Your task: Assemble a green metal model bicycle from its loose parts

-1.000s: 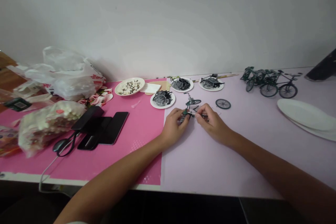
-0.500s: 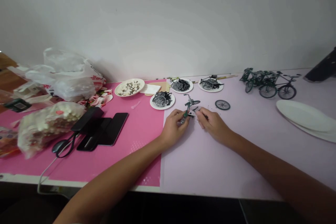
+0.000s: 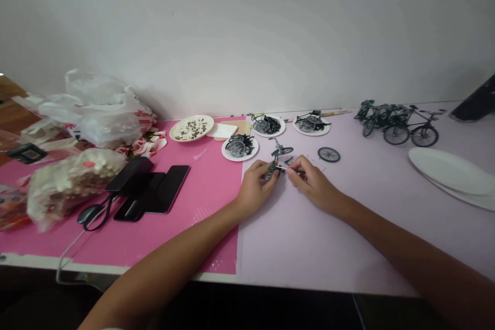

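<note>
My left hand is closed around the lower part of a small green model bicycle, whose handlebar end points away from me. Pinched in my right hand is a small screwdriver with a thin metal shaft and a dark handle. Its tip reaches the bicycle's frame beside my left fingertips; the exact contact is hidden. A loose spoked wheel lies flat behind and right of my right hand. Tiny thin parts are scattered just beyond that hand.
White plates of black and grey bicycle parts stand at the back, near a bowl of small pieces. Several assembled model bicycles are at right, behind white oval plates. Phones and plastic bags lie left.
My right hand has changed its hold on the screwdriver, and more of its shaft and dark handle now shows, aimed at the bicycle. My left hand holds the bicycle nearly still.
</note>
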Motion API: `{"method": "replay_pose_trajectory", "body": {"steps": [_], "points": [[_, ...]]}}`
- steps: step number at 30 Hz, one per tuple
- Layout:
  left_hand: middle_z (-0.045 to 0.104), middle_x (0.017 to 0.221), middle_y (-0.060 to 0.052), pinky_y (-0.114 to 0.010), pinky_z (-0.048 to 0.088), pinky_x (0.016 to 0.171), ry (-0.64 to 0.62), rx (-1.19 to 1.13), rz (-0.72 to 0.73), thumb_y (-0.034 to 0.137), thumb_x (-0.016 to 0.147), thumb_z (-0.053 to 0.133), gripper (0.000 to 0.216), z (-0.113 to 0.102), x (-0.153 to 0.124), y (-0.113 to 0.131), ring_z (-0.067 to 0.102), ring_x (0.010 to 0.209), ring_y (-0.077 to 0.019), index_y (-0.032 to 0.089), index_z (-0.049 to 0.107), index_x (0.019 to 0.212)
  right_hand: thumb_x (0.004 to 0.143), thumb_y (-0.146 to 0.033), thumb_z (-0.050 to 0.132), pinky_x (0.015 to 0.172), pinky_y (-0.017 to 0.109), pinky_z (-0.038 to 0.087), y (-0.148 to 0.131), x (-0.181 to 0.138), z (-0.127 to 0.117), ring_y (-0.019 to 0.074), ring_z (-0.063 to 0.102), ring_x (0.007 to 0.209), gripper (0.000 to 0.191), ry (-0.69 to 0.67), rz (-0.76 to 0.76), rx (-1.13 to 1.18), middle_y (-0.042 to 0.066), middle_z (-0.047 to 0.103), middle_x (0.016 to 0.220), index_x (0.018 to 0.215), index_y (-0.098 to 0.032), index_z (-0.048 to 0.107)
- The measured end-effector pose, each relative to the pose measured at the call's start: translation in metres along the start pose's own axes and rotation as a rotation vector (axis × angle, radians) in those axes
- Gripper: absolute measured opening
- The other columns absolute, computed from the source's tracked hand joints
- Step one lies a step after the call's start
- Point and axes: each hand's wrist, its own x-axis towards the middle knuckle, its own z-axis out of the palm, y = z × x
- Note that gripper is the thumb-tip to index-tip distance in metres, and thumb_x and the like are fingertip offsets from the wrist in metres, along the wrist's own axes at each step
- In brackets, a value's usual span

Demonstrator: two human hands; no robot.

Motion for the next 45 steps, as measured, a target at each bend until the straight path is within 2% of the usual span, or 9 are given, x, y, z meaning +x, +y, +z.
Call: {"method": "replay_pose_trajectory", "body": {"steps": [9,13,18,23,32,36,41,45], "points": [[0.064,0.094,-0.007,-0.025,0.054,0.068,-0.014,0.030,0.037,0.028,0.098,0.059,0.026,0.0006,-0.0007,-0.0010,0.063,0.085,-0.0168,0.017,0.077,0.113,0.107,-0.053,0.042,0.057,0.029,0.040,-0.0022,0.0006,-0.0012,0.0142,0.049,0.053,0.040,-0.033,-0.011,-0.018,-0.005,0.053,0.059,0.077,-0.025,0.042],[0.064,0.093,-0.007,-0.025,0.053,0.067,-0.013,0.036,0.038,0.028,0.097,0.060,0.025,0.0007,-0.0004,-0.0012,0.063,0.083,-0.0167,0.018,0.077,0.113,0.108,-0.056,0.036,0.059,0.031,0.042,-0.0032,0.0011,0.0007,0.0150,0.051,0.053,0.049,-0.045,-0.003,-0.025,-0.003,0.052,0.056,0.071,-0.025,0.045],[0.064,0.094,-0.007,-0.025,0.053,0.067,-0.017,0.027,0.025,0.028,0.097,0.059,0.024,0.0010,0.0001,-0.0011,0.063,0.084,-0.0170,0.018,0.077,0.110,0.107,-0.056,0.039,0.060,0.030,0.042,-0.0026,-0.0001,0.0015,0.0152,0.052,0.056,0.042,-0.024,0.019,0.016,-0.005,0.053,0.060,0.083,-0.024,0.051],[0.065,0.094,-0.007,-0.026,0.054,0.070,-0.010,0.026,0.013,0.027,0.097,0.060,0.023,0.0011,0.0001,-0.0004,0.064,0.085,-0.0173,0.018,0.077,0.110,0.105,-0.052,0.045,0.059,0.030,0.041,0.0025,0.0000,0.0013,0.0154,0.052,0.060,0.029,-0.008,0.016,0.064,-0.005,0.054,0.067,0.096,-0.025,0.046],[0.065,0.091,-0.007,-0.026,0.054,0.070,-0.004,0.024,0.000,0.026,0.097,0.059,0.020,-0.0003,0.0016,0.0013,0.064,0.085,-0.0179,0.018,0.077,0.096,0.105,-0.051,0.049,0.062,0.031,0.044,0.0051,0.0015,0.0039,0.0153,0.054,0.062,0.030,0.032,-0.026,0.051,-0.003,0.058,0.071,0.090,-0.025,0.045],[0.065,0.093,-0.007,-0.026,0.054,0.068,-0.006,0.018,-0.009,0.028,0.097,0.059,0.021,-0.0001,0.0010,0.0000,0.064,0.085,-0.0177,0.018,0.078,0.099,0.105,-0.052,0.048,0.060,0.030,0.043,0.0019,0.0016,0.0017,0.0149,0.054,0.060,0.033,0.035,-0.016,0.014,-0.004,0.059,0.069,0.086,-0.025,0.045],[0.064,0.095,-0.007,-0.025,0.054,0.067,-0.015,0.006,-0.006,0.029,0.097,0.060,0.024,0.0004,0.0002,-0.0014,0.064,0.084,-0.0170,0.018,0.077,0.111,0.106,-0.054,0.044,0.060,0.030,0.043,0.0004,0.0016,0.0007,0.0149,0.052,0.058,0.040,0.024,-0.018,0.002,-0.004,0.057,0.064,0.078,-0.025,0.043],[0.063,0.093,-0.007,-0.025,0.053,0.066,-0.017,0.004,-0.012,0.027,0.097,0.060,0.024,0.0008,0.0009,-0.0012,0.063,0.083,-0.0165,0.017,0.077,0.110,0.106,-0.055,0.046,0.060,0.030,0.042,0.0021,0.0021,0.0011,0.0151,0.052,0.058,0.040,0.025,0.006,0.010,-0.004,0.057,0.063,0.078,-0.025,0.044]]}}
